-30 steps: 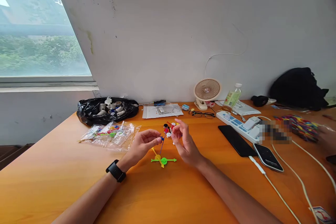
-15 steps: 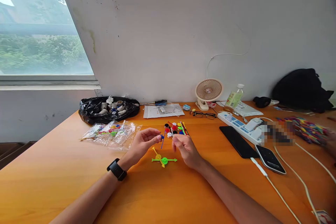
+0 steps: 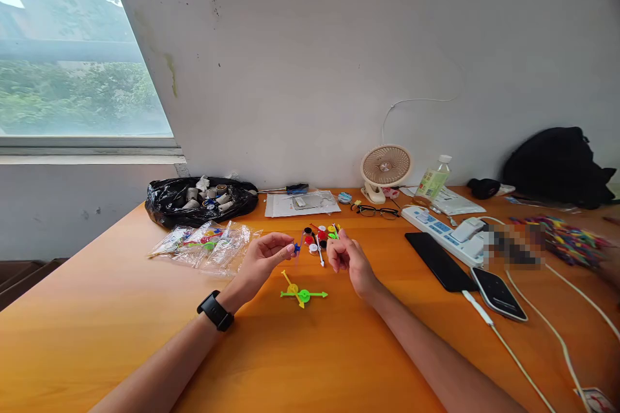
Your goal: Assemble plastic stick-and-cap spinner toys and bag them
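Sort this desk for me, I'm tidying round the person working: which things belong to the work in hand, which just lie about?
In use:
left hand pinching a blue stick piece
right hand
green and yellow assembly
loose coloured parts

Lying about:
desk fan
glasses
phones
power strip
water bottle

Two hands are showing: left hand [image 3: 261,259], right hand [image 3: 349,258]. Two phones [image 3: 438,259] are lying on the table [image 3: 97,310]. One fan [image 3: 385,168], one bottle [image 3: 431,177], one pair of glasses [image 3: 375,210], one black bag [image 3: 198,200] are sitting there. Small coloured pieces [image 3: 320,235]: too small to count.
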### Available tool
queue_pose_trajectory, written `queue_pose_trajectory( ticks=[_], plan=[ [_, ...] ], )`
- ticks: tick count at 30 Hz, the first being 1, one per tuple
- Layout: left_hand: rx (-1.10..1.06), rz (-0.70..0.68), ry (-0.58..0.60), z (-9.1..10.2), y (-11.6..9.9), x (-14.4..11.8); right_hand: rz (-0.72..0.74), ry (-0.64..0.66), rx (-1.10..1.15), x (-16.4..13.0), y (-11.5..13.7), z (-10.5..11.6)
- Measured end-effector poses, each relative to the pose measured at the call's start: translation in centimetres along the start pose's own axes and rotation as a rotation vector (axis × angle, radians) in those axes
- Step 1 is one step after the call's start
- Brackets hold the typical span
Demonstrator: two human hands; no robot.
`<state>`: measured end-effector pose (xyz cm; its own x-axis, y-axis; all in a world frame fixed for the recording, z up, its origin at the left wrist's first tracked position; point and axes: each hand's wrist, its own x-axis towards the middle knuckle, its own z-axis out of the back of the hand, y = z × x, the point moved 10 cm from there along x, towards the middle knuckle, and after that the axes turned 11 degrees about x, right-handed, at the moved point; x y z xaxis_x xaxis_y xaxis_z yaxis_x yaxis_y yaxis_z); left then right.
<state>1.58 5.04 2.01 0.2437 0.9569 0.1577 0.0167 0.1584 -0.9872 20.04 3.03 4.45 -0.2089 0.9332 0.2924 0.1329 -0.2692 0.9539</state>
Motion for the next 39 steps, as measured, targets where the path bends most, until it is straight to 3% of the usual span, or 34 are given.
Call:
queue_pose_trajectory(
  ticks=[5, 9, 13, 39],
  plan=[
    [-0.031, -0.014, -0.018, 0.6, 0.6, 0.5, 0.054, -0.171, -0.252, 0.4, 0.3, 2.3],
    [0.006, -0.004, -0.004, 0.8, 0.6, 0.5, 0.024, -0.141, -0.612, 0.2, -0.7, 2.1],
    [0.068, 0.037, 0.072, -0.1, 0.2, 0.0, 0.002, -0.117, -0.774, -0.1, -0.9, 1.7],
    [0.154, 0.059, 0.017, 1.0, 1.2, 0.4, -0.054, -0.061, -1.065, -0.1, -1.4, 1.0]
  ],
)
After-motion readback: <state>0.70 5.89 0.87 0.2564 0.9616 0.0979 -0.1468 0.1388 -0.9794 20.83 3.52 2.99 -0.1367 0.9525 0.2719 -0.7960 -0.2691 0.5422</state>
